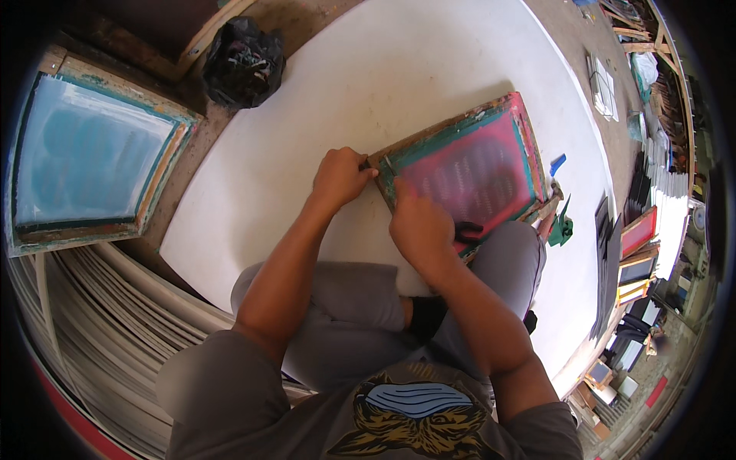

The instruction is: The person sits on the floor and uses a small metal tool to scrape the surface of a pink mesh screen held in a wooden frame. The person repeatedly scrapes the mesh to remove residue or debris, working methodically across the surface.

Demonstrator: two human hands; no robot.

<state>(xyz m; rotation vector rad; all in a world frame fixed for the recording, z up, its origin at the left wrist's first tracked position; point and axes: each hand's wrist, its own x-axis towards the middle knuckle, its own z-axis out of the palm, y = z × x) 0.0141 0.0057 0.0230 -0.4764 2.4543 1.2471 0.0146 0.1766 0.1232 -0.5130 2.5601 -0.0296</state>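
A wooden screen-printing frame (452, 126) with pink-stained mesh and green borders lies tilted in front of me, its near side by my right knee. My left hand (341, 178) is closed at the frame's left corner, thumb and fingers pinching its edge. My right hand (422, 230) is closed over the frame's near-left side, fingertips down at the green border. A black curved handle (468, 231) sticks out behind that hand; its working end is hidden, so the kind of tool cannot be told. Pale blurred lettering shows on the mesh.
I sit cross-legged on a white board (284, 138). A second screen frame with blue mesh (92, 153) stands at the left, near a black plastic bag (244, 63). To the right lie a blue piece (557, 163), a green scrap (563, 226) and dark sheets (607, 268).
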